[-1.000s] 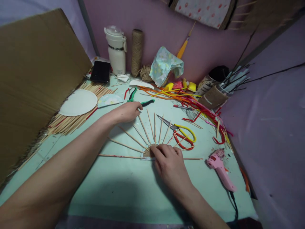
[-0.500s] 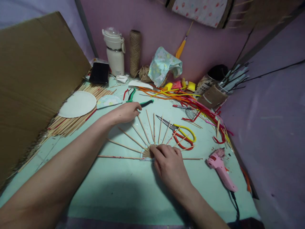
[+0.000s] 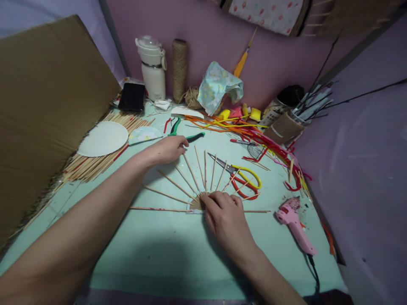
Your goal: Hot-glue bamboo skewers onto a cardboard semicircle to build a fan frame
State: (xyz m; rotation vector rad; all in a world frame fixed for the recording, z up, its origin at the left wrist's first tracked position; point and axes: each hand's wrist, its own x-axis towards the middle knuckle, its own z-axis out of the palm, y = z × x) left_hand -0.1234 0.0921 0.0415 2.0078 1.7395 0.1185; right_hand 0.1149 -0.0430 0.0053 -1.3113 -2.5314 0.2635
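Thin wooden sticks [image 3: 191, 172] spread like a fan from a small half-round cardboard base [image 3: 197, 205] with a pale blue fabric edge. My left hand [image 3: 171, 150] is closed at the outer tip of one stick, left of the fan's middle. My right hand [image 3: 227, 216] rests over the right part of the base, fingers bent together and fingertips pressing where the sticks meet it. It hides much of the base and several stick ends. Scissors [image 3: 243, 180] with red and yellow handles lie under the sticks on the right. Green-handled pliers [image 3: 194, 137] lie just beyond my left hand.
A pink glue gun [image 3: 297, 228] lies on the right with its cord. Left are a stick pile [image 3: 92, 167], a white oval disc [image 3: 103, 139] and a cardboard sheet [image 3: 47, 93]. Pipe cleaners [image 3: 222, 124], a white bottle [image 3: 154, 72] and twine [image 3: 179, 70] are at the back.
Almost nothing differs. The view has shifted very slightly; both hands keep their places on the stick tip and the base.
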